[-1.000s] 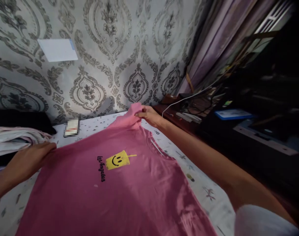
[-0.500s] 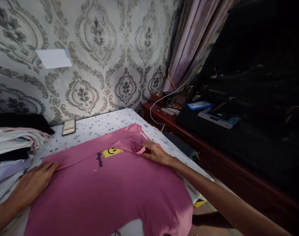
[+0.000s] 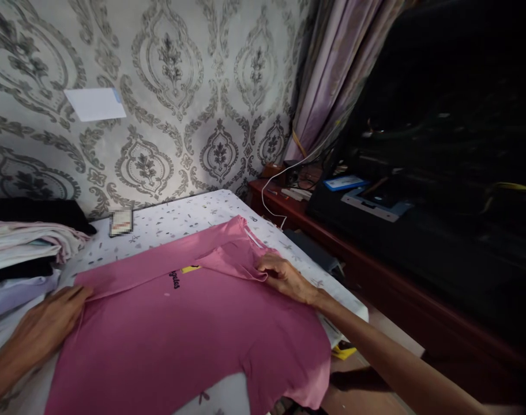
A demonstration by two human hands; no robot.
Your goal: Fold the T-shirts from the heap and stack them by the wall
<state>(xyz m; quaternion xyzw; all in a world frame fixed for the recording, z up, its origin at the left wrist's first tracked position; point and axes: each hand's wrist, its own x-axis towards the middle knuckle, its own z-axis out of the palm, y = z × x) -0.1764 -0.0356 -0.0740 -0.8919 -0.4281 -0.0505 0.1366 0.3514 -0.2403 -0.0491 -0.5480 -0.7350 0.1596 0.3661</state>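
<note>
A pink T-shirt (image 3: pixel 168 334) lies spread on a white patterned sheet (image 3: pixel 189 210), its far side folded over toward me. The fold covers most of a yellow print, with dark lettering beside it. At the shirt's left edge, my left hand (image 3: pixel 55 317) is closed on the fold, fingers together. My right hand (image 3: pixel 289 279) pinches the folded sleeve edge near the collar at the right.
Folded clothes (image 3: pixel 25 248) are stacked at the left. A small pixelated item (image 3: pixel 121 222) lies near the wall. Along the right stands a dark red cabinet (image 3: pixel 375 271) bearing a large black screen, a blue item (image 3: pixel 343 183) and a white cable (image 3: pixel 265 199).
My right hand has moved slightly right and toward me, drawing the sleeve fold along and covering more of the yellow print. My left hand has shifted slightly left.
</note>
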